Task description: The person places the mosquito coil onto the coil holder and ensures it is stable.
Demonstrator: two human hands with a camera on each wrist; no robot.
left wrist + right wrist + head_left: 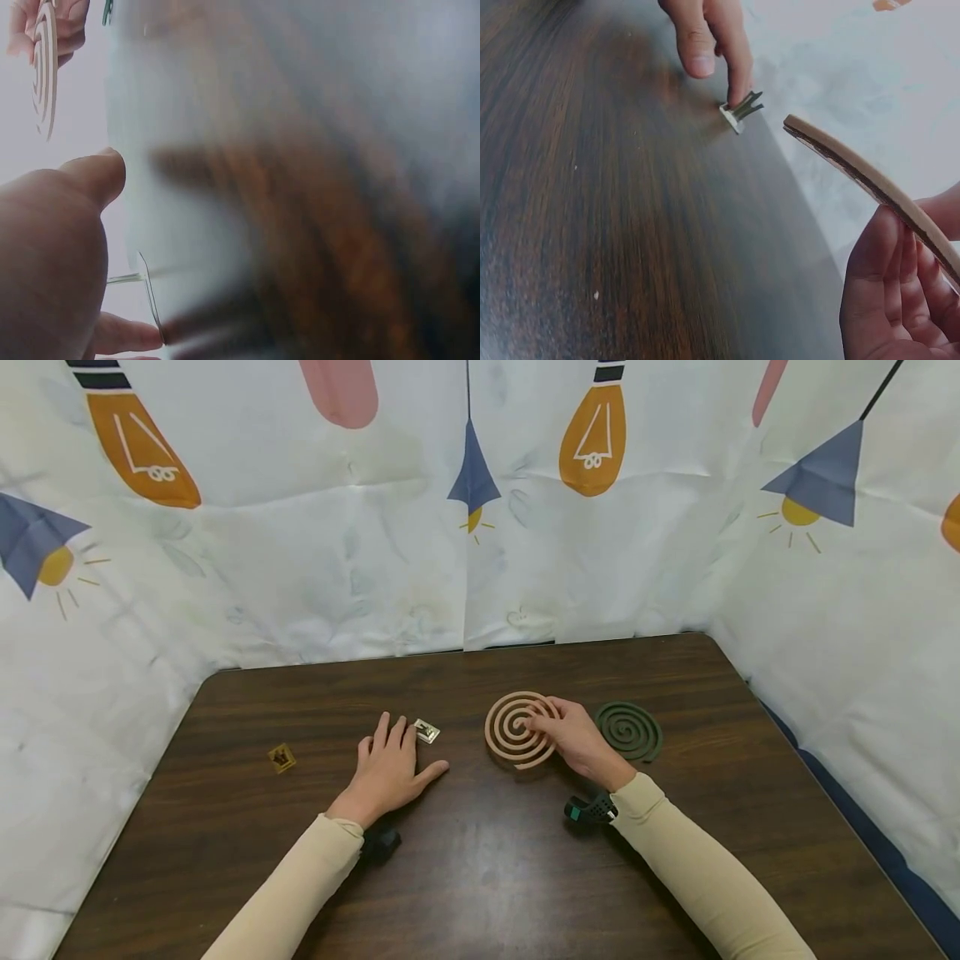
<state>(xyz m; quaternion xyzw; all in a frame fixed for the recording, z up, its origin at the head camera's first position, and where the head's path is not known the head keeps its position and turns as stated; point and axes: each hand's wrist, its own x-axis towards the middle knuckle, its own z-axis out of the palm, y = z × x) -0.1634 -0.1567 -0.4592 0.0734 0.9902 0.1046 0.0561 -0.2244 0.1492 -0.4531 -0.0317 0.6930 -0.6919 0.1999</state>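
My right hand [588, 745] pinches a tan mosquito coil [517, 724] between thumb and fingers, holding it tilted above the table. The right wrist view shows that coil edge-on, its dark underside partly visible. With its fingers nearly straight, my left hand [386, 777] lies low over the table. One of its fingertips touches the flat base of a small silver metal coil stand [427, 732]. In the right wrist view, thin upright prongs rise from this stand [735, 118]. A green mosquito coil [628, 731] lies flat on the table, just right of my right hand.
A second small stand [282, 758], gold-coloured, sits on the dark wood table [480, 877] left of my left hand. White cloth [405, 568] printed with lamps and bulbs hangs behind the table and along its sides.
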